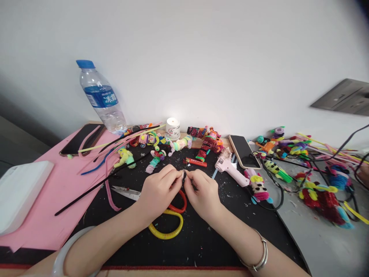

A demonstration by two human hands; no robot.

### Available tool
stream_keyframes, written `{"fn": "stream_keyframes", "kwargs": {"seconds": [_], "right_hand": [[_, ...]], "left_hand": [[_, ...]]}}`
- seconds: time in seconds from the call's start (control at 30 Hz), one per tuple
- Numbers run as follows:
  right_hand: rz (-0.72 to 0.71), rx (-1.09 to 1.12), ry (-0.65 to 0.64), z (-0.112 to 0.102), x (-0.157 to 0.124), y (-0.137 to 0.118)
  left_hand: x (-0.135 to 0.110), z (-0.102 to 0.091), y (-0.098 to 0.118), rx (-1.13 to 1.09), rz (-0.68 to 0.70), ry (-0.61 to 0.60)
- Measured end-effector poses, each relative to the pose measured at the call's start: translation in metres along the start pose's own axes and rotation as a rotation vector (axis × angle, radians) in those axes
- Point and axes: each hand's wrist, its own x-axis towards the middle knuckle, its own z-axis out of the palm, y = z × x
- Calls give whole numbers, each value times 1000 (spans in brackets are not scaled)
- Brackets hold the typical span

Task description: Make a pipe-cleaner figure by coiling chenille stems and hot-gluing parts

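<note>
My left hand and my right hand meet over the black mat, fingertips pinched together. Between them they grip a small piece of black pipe cleaner, most of it hidden by the fingers. Below my left hand lies a pair of scissors with one yellow and one red handle loop, its blades pointing left. Just beyond my right hand rests a red lighter. A pink hot glue gun lies to the right of that hand.
Several pipe-cleaner figures line the back and right side. A paper cup stands upside down by the wall. At left are a water bottle, a dark phone, pink paper and a white box. Another phone lies behind the glue gun.
</note>
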Motion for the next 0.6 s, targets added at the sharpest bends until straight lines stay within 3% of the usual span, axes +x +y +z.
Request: {"fn": "stream_keyframes", "kwargs": {"seconds": [0.17, 0.6], "right_hand": [[49, 35, 35, -7, 2, 7], [-20, 11, -16, -7, 0, 8]], "left_hand": [[4, -2, -6, -12, 54, 60], [3, -4, -9, 53, 140, 57]]}}
